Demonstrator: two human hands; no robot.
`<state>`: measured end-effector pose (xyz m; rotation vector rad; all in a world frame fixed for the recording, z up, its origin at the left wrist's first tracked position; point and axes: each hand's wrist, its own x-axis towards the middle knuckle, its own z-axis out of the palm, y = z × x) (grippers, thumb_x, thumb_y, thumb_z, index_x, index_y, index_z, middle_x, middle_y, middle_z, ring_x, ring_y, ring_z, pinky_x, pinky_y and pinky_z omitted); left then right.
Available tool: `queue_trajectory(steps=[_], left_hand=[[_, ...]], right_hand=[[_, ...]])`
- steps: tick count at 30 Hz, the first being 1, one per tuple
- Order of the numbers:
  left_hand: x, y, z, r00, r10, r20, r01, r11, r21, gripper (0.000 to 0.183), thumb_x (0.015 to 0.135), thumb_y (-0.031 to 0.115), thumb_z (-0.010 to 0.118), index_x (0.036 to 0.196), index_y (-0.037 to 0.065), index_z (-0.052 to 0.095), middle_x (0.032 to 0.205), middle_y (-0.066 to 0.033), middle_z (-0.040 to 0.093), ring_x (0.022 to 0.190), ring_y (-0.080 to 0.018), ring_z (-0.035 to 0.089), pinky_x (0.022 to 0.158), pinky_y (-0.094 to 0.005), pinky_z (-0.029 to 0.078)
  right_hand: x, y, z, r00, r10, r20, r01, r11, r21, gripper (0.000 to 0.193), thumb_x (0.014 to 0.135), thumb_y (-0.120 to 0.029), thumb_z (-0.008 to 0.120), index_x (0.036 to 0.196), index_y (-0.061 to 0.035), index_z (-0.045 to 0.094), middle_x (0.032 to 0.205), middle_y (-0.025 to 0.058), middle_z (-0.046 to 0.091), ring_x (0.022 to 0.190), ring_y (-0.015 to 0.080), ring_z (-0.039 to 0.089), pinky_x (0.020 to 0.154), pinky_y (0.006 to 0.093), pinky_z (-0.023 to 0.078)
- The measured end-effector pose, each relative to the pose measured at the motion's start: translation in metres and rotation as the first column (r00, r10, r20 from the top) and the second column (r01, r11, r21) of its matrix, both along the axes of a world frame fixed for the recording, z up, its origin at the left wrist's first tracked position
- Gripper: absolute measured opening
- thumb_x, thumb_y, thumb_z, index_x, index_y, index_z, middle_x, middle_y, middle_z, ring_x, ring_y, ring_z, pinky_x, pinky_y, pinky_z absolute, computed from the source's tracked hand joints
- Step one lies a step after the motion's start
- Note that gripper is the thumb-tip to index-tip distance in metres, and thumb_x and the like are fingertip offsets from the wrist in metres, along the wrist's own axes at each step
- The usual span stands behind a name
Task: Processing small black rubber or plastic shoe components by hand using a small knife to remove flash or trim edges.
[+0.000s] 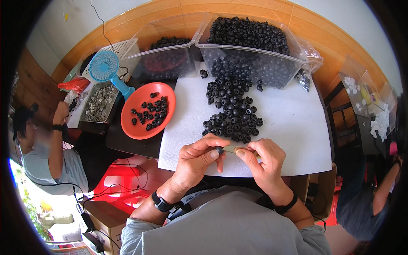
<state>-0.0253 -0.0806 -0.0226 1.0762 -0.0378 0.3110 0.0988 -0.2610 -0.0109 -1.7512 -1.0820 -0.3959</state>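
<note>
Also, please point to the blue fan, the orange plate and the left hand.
Blue fan (104,66), head view: round grille.
Orange plate (138,132), head view: bare lower rim.
Left hand (192,160), head view: near thumb base.

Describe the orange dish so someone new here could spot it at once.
Start from the big white mat in front of the person, then go to its left edge. There sits the orange dish, nearer the person than the blue fan. It is round and shallow with loose black parts inside, unlike the clear, boxy bin behind it.
</note>
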Motion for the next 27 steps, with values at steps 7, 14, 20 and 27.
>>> queue_trajectory(steps=[7, 14, 20, 27], left_hand=[[-0.0009, -0.0012, -0.0006, 1.0, 0.022, 0.001, -0.022, 0.992, 0.126, 0.03, 0.106, -0.004, 0.057, 0.134, -0.006, 0.068, 0.125, -0.0157, 0.061, 0.098, -0.0236, 0.066, 0.071, -0.0325, 0.062], [-0.0008, -0.0017, 0.0016, 1.0, 0.013, -0.005, -0.013, 0.997, 0.081, 0.032, 0.106, -0.006, 0.055, 0.135, -0.005, 0.068, 0.125, -0.016, 0.061, 0.094, -0.0241, 0.067, 0.072, -0.0321, 0.061], [-0.0009, -0.0008, 0.0011, 1.0, 0.001, -0.03, 0.001, 0.999, 0.054, 0.031, 0.104, -0.007, 0.056, 0.131, -0.006, 0.07, 0.124, -0.0161, 0.062, 0.088, -0.0244, 0.068, 0.068, -0.0317, 0.059], [-0.0012, -0.0026, 0.0022, 0.997, 0.018, -0.076, -0.019, 1.0, -0.012, 0.027, 0.103, -0.008, 0.056, 0.126, -0.006, 0.072, 0.119, -0.0149, 0.062, 0.081, -0.0224, 0.067, 0.061, -0.0293, 0.054]], right_hand=[[0.0001, 0.0002, 0.0002, 1.0, 0.002, 0.006, -0.002, 1.0, -0.01, 0.028, 0.087, -0.017, 0.087, 0.078, -0.0073, 0.063, 0.066, 0.0043, 0.061, 0.057, 0.0235, 0.057, 0.052, 0.0381, 0.042], [0.0005, 0.0007, 0.0012, 0.999, 0.0, 0.034, 0.001, 1.0, -0.013, 0.028, 0.085, -0.015, 0.089, 0.078, -0.0072, 0.063, 0.064, 0.0045, 0.058, 0.056, 0.0236, 0.056, 0.051, 0.0382, 0.041], [0.0015, 0.0015, -0.0003, 0.993, -0.018, 0.116, 0.02, 1.0, -0.02, 0.03, 0.085, -0.018, 0.089, 0.078, -0.0077, 0.062, 0.063, 0.0047, 0.055, 0.056, 0.0246, 0.054, 0.051, 0.0387, 0.04], [0.0027, 0.0011, 0.0002, 0.99, 0.016, 0.142, -0.008, 0.999, -0.054, 0.03, 0.085, -0.019, 0.089, 0.082, -0.0074, 0.062, 0.066, 0.0051, 0.056, 0.056, 0.0252, 0.055, 0.051, 0.0392, 0.042]])
